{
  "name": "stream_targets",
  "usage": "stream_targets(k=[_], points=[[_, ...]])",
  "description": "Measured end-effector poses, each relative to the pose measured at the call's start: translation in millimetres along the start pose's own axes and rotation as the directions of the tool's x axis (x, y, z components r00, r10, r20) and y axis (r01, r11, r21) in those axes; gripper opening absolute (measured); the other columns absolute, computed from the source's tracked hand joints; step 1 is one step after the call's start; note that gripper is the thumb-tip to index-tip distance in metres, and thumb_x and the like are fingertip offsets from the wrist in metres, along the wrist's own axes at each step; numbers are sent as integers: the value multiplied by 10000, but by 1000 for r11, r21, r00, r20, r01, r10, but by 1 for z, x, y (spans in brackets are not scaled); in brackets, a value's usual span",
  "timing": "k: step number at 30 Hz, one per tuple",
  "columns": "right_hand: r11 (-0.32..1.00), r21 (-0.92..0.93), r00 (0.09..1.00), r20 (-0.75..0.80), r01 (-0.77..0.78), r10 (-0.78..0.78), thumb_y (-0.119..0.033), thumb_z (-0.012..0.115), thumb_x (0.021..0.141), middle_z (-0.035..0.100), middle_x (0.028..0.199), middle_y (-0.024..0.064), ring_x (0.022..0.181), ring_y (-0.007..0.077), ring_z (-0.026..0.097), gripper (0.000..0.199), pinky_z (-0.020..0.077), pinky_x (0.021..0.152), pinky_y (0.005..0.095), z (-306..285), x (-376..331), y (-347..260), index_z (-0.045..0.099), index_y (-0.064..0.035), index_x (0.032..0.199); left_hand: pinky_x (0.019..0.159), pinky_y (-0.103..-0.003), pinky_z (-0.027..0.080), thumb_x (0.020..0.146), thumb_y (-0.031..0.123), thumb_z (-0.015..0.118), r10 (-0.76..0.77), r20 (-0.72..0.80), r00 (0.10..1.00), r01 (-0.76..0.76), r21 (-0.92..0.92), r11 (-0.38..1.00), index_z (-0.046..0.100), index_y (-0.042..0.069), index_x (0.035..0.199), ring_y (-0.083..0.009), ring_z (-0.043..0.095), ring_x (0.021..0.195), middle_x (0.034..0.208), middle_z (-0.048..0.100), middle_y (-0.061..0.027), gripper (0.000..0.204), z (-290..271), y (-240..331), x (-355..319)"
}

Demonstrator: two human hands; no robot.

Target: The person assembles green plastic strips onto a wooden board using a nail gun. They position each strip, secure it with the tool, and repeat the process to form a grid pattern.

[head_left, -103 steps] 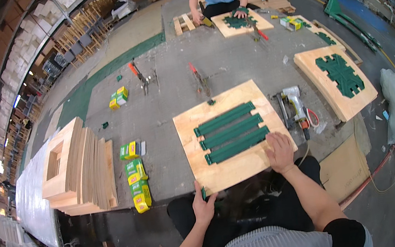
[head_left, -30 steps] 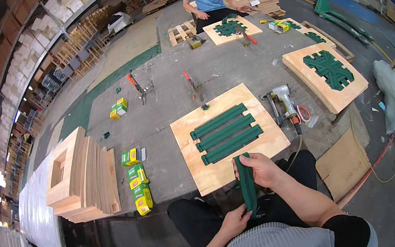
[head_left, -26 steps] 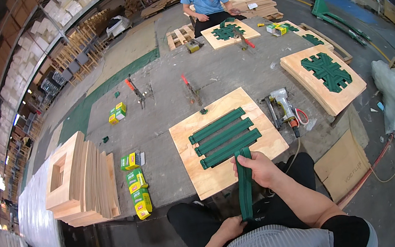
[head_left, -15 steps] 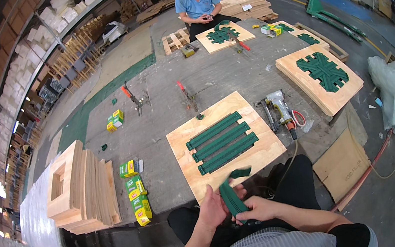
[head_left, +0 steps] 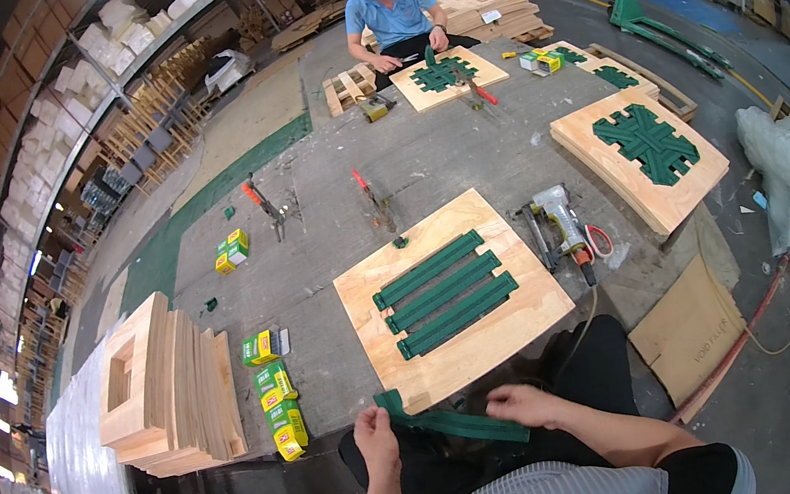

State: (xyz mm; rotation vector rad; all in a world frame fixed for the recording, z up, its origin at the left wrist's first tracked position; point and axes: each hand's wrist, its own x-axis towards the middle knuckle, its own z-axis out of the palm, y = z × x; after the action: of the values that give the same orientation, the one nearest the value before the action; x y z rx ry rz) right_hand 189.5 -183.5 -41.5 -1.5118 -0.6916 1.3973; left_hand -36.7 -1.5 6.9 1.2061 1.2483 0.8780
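A green webbing strap [head_left: 455,424] stretches between my two hands in front of my lap, just below the near edge of a square wooden board [head_left: 445,384]. My left hand [head_left: 377,440] pinches it near its left end, which sticks up beside the board's near-left corner. My right hand [head_left: 530,406] is closed at the strap's right part, its fingertips bent in; the exact grip is partly hidden. Across an opening in the board run three parallel green straps [head_left: 449,293], their ends lying on the wood.
A nail gun or stapler [head_left: 561,219] with a hose lies right of the board. Yellow-green boxes [head_left: 275,383] and stacked wooden frames [head_left: 167,385] stand left. Red-handled pliers [head_left: 370,195] lie beyond. Woven-strap boards [head_left: 645,146] are at right. A co-worker [head_left: 396,19] sits opposite.
The strap, folded and bunched before, is now drawn out sideways. My left hand moved left and my right hand slightly right and up. The co-worker's hands have parted, one reaching to their board.
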Motion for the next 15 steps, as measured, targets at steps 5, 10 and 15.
stream_targets(k=[5, 10, 15], points=[[919, 373, 932, -272, -126, 238, -453, 487, 1080, 700, 964, 89, 769, 174, 675, 452, 523, 655, 333, -44, 23, -25, 563, -20, 1183, 1066, -324, 381, 1014, 81, 606, 59, 104, 993, -75, 156, 985, 645, 12, 935, -221, 521, 1284, 1171, 660, -119, 113, 16, -23, -16], [917, 381, 920, -307, -116, 244, -391, 468, 1101, 691, 850, 72, 704, 174, 661, 415, 522, 639, 330, -53, 34, -29, 617, -13, 1019, 1120, -384, 385, 983, 75, 617, 132, 189, 973, -192, 348, 918, 621, -17, 1009, -379, 532, 1308, 1374, 544, -264, 96, 26, -29, -22], [907, 418, 909, -355, -54, 217, -365, 470, 1103, 681, 828, 72, 674, 173, 645, 404, 521, 620, 337, -49, 39, -25, 620, -12, 975, 1177, -439, 330, 991, 115, 613, 148, 146, 978, -198, 434, 879, 606, -5, 1049, -448, 371, 1465, 1479, 457, -337, 134, 29, -33, -24]])
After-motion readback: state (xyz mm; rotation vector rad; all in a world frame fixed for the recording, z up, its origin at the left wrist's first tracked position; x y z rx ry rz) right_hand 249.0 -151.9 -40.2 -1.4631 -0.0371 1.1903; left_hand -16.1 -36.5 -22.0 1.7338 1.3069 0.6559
